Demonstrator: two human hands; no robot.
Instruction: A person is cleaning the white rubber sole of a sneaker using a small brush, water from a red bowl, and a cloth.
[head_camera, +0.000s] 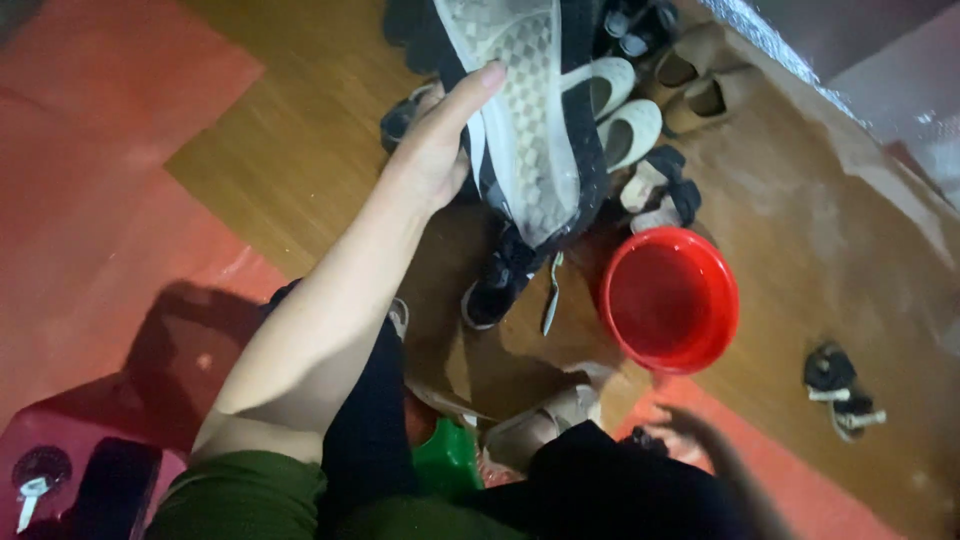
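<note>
the black sneaker (530, 110) was held up sole-first toward the camera, its pale patterned sole filling the top middle of the view, toe end pointing down. the left hand (435, 150) gripped it along its left edge, fingers stretched up the side of the sole, thumb hidden behind the shoe. the heel was cut off by the top edge. the right hand (700, 430) was a blur low at the right — i could not tell whether it was open or closed. under the shoe, on the brown floor (300, 150), stood a red basin (670, 300), with a second black sneaker (495, 285) beside it and pale slip-on shoes (625, 115) partly hidden behind the held one. dark sandals (840, 390) lay well apart toward the right edge.
</note>
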